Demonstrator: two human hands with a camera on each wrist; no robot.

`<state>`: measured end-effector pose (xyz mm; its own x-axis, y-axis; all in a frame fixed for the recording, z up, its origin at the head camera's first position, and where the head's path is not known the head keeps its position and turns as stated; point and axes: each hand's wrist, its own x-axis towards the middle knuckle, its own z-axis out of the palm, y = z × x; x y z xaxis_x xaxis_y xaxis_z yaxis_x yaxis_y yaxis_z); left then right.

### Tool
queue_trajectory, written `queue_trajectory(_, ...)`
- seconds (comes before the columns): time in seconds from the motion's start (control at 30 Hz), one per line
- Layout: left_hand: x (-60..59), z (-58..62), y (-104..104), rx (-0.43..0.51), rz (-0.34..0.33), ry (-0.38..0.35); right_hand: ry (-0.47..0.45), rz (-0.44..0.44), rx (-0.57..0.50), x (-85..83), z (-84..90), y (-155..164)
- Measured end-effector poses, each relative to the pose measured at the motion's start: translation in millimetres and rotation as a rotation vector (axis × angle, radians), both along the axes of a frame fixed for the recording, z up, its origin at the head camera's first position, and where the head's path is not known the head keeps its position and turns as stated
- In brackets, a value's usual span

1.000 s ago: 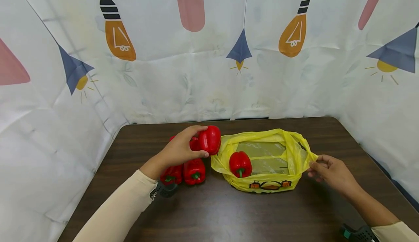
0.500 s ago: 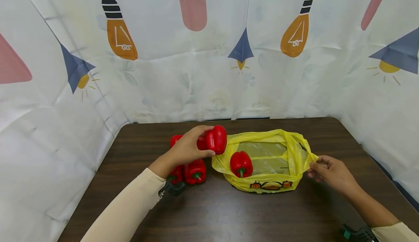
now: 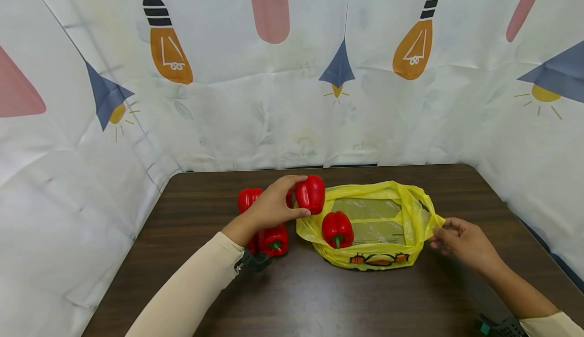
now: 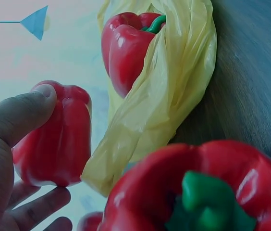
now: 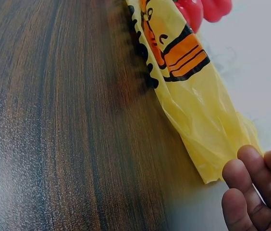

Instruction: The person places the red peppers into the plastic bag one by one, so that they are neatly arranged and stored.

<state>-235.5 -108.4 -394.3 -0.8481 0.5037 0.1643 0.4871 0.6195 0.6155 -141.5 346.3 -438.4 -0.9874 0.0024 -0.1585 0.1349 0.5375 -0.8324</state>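
My left hand (image 3: pixel 269 204) holds a red bell pepper (image 3: pixel 311 195) between thumb and fingers, raised beside the left rim of a yellow plastic bag (image 3: pixel 383 261). In the left wrist view the held bell pepper (image 4: pixel 61 139) shows a smooth side, with the thumb across its top. My right hand (image 3: pixel 470 243) pinches the bag's right edge; the right wrist view shows the fingers at the corner of the yellow bag (image 5: pixel 198 115). Inside the bag's open mouth sits another red bell pepper (image 3: pixel 337 229), its green stem toward me.
Several more red bell peppers (image 3: pixel 275 239) are grouped left of the bag, partly hidden by my left hand and forearm. Everything stands on a dark wood-grain table (image 3: pixel 328 301). Behind it hangs a white cloth (image 3: pixel 292 119) printed with lamps.
My left hand has carried the bell pepper rightward, away from the grouped peppers to the bag's left rim. The right hand keeps its pinch on the bag's edge, nearly still.
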Motion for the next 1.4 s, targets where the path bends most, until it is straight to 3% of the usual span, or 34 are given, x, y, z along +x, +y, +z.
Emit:
queue_trajectory(0.43,-6.0,-7.0,16,0.005,0.01,0.002,0.003,0.0,0.016,-0.5,0.5,1)
queue_trajectory(1.4,-18.9,-16.4,40,-0.112,0.006,0.026,-0.012,0.0,0.017,0.0,0.8,0)
